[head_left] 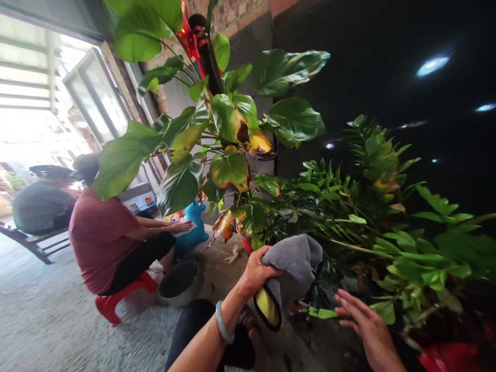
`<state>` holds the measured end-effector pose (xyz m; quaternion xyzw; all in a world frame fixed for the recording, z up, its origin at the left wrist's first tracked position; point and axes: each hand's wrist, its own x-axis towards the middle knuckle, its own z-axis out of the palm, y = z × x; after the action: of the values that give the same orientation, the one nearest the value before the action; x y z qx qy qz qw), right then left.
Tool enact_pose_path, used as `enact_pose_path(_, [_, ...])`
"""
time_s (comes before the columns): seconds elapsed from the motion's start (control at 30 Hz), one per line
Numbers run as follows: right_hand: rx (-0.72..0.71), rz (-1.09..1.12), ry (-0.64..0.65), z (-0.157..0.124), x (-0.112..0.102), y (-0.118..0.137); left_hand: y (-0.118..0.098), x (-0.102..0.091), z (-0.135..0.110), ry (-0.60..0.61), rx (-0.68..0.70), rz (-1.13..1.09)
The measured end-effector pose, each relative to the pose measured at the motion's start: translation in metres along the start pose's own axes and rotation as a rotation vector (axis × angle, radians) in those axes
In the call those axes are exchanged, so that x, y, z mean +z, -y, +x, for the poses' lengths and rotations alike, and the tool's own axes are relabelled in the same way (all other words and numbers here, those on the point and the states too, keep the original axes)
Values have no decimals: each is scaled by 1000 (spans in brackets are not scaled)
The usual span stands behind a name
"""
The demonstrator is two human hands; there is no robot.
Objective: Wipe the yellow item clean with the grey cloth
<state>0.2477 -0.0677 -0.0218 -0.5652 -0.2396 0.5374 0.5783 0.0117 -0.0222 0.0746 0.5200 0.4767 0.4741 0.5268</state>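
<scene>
My left hand (256,274), with a pale bangle on its wrist, grips a grey cleaning cloth (296,263) whose yellow, black-edged underside hangs down. The cloth is bunched up in front of dark green foliage. My right hand (362,323) is at the lower right, fingers stretched out and apart, holding nothing. Close to its fingertips is a bright green leaf (323,313); whether they touch I cannot tell. Above my left hand rises a tall potted plant (234,111) with broad leaves, some yellowed and browned at the edges.
A person in a red shirt (104,232) sits on a red plastic stool (124,297), hands at a blue animal-shaped toy (191,230). A grey basin (180,284) stands between us. Another person (42,206) sits on a bench behind. Bushy plants (418,253) fill the right side before a dark wall.
</scene>
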Motion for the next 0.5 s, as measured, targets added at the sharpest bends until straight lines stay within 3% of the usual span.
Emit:
enact_pose_path(0.17, [-30,-15,-106,-16,14,16,41,-1,-16,98,-141,231])
enact_pose_path(0.23, [-33,-31,-112,-18,14,17,46,-2,-21,137,-186,277])
enact_pose_path(0.5, [4,19,2,-5,4,6,2,3,-8,39,-26,-1])
